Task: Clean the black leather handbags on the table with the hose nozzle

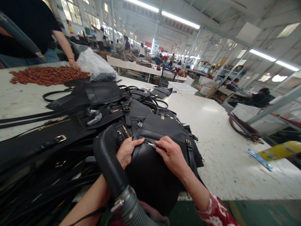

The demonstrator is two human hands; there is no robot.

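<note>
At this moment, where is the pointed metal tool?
In the head view, the pointed metal tool is just below centre, in the right hand, over the black bag, pointing toward the left hand.

Wht tbl (223,157), blk bags (162,127) piled, brn pcs (47,76) heaped, clr plastic bag (94,61), yel cylinder (279,150)

My left hand (126,153) and right hand (172,155) are bare, as are my forearms (88,202). My right sleeve (215,211) is red, patterned with whitish flower-like shapes, and ends well short of the wrist.
</note>
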